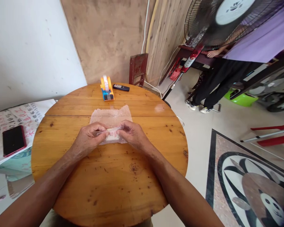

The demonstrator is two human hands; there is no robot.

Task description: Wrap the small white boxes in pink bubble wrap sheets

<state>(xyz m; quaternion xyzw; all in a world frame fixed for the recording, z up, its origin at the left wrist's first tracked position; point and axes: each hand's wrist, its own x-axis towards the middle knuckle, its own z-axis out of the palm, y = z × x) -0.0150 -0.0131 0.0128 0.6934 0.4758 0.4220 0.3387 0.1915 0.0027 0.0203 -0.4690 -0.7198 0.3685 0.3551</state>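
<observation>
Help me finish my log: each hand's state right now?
Left hand: closed, pinching a translucent plastic bubble-wrap sheet.
Right hand: closed, pinching the same sheet.

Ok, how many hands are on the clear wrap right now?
2: the left hand at the left of the near end of the clear wrap, and the right hand at its right.

On the wooden table (109, 173), bubble wrap (111, 116), the left hand (90, 136) and the right hand (133, 134) are partly hiding a small white item (111, 137). Beyond the table's right side, the frame is cropping a fan (229, 19), which is partly covering a person in purple (257, 44); right of the table, it is also cutting off a panda floor design (251, 189).
</observation>
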